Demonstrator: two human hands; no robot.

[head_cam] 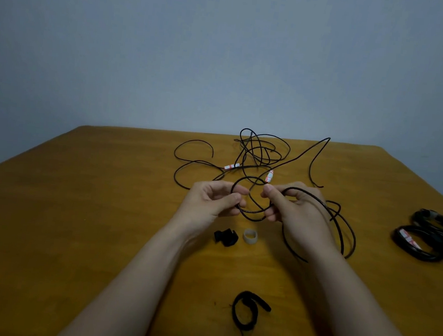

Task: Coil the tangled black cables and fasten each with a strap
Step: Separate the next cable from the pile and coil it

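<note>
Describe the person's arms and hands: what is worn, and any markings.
No sleeves show anywhere up to the picture's edge. The left hand and right hand wear no gloves; no rings, watch, wristband or markings can be seen.

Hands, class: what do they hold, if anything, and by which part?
Both hold the cable at a small loop: the left hand pinches its left side, the right hand holds its right side with gathered coils.
</note>
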